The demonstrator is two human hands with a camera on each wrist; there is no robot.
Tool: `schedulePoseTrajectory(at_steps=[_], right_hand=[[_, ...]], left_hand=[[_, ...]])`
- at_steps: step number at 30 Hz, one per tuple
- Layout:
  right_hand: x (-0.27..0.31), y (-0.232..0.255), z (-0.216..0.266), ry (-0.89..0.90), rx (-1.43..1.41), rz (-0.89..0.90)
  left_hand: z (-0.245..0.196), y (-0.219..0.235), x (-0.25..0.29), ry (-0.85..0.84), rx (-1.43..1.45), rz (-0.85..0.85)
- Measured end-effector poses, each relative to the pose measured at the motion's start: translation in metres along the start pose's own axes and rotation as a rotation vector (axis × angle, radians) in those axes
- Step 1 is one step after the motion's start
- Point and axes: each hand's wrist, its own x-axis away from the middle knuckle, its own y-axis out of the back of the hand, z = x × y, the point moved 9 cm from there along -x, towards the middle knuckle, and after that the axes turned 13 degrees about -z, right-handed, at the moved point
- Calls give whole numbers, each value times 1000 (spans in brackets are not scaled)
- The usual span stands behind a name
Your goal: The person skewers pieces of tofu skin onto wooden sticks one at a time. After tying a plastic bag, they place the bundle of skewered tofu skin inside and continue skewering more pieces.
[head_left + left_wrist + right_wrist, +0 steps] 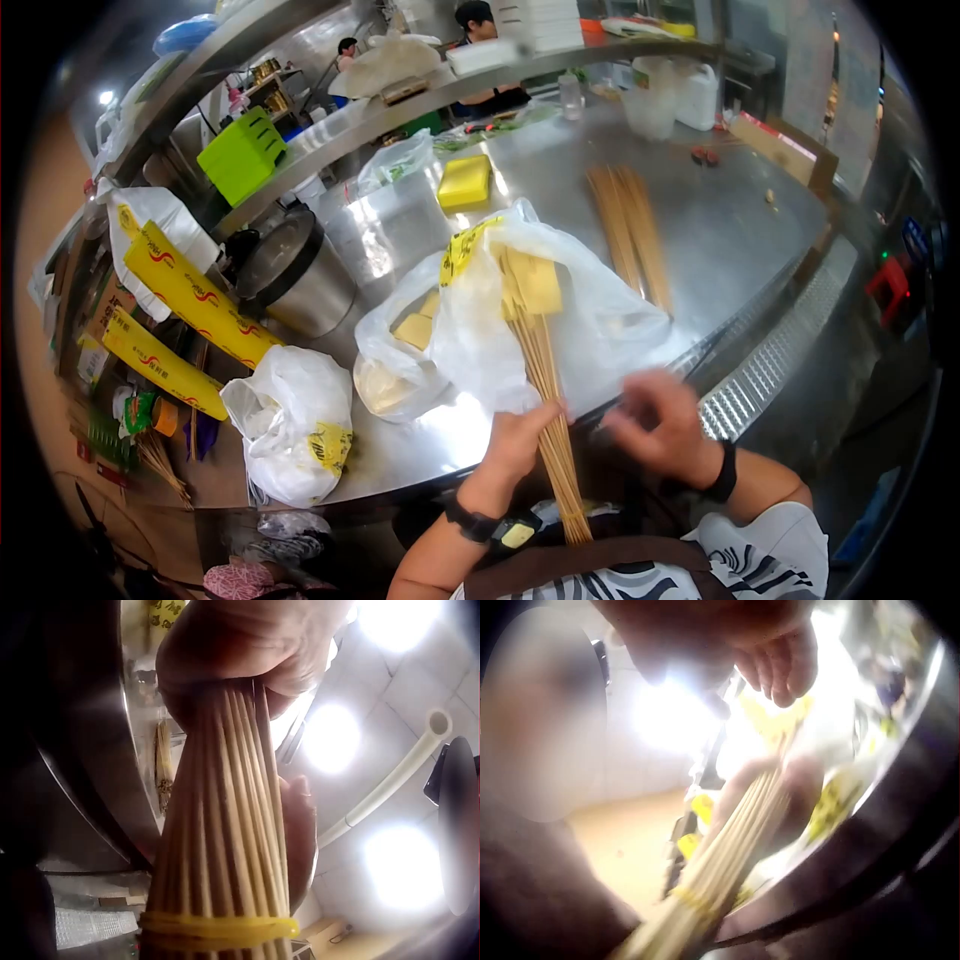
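My left hand [517,440] grips a bundle of thin wooden skewers [563,470] over the near edge of the steel table. A yellow rubber band [217,930] wraps the bundle near its lower end in the left wrist view. At the far end, the skewers reach flat yellow food pieces [540,287] that look like tofu sheets, lying in an opened white plastic bag [470,325]. To the right of the bundle, my right hand [660,420] is raised and blurred, fingers loosely bent, with nothing visible in it.
More skewers [630,235] lie on the table [740,235] beyond the bag. A yellow block [465,182] sits farther back. On the left stand a steel pot [300,275], a tied white bag [290,425] and yellow rolls [195,290]. A metal shelf [340,150] spans the back.
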Motion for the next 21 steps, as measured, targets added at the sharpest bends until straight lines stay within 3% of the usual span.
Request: schedulePoseTrajectory(at_steps=[1, 2, 4, 6, 7, 8, 9, 10, 12, 13, 14, 15, 16, 17, 18, 19, 21], right_hand=[[-15, 20, 22, 312, 171, -197], [-26, 24, 20, 362, 309, -212], [-42, 11, -14, 115, 355, -72], [-39, 1, -42, 29, 371, 25], [-27, -13, -70, -31, 472, 181], [-16, -23, -91, -86, 569, 338], [-13, -24, -94, -87, 561, 342], [-8, -23, -95, -84, 572, 329], [-4, -20, -94, -86, 576, 324], [-3, -15, -88, -180, 362, 342], [-3, -11, -81, -274, 146, 355], [-5, -3, -75, -276, 141, 357], [-2, -2, -72, -406, -30, 426], [4, -5, -73, -534, -203, 495], [6, -4, -71, -490, -295, 544], [9, -6, -72, -488, -300, 547], [6, -4, -49, -312, -529, 481]], left_hand=[[5, -2, -5, 12, 7, 23], [10, -7, -6, 26, 14, 47], [22, -17, -7, 96, -36, 42], [23, -29, -8, 93, -142, 116], [22, -29, -7, 102, -146, 112], [14, -27, -7, -8, -321, 98], [5, -26, -5, -119, -496, 82], [0, -22, -1, -113, -499, 72], [-22, 2, 6, -259, -997, -102], [-39, 11, 11, -469, -1174, -190], [-51, 26, 15, -474, -1202, -309], [-61, 38, 20, -481, -1228, -429], [-59, 40, 21, -479, -1232, -432], [-85, 33, 40, -840, -1058, -529], [-103, 32, 68, -1193, -852, -613], [-102, 36, 75, -1194, -855, -617], [-95, -2, 113, -1536, -994, -212]])
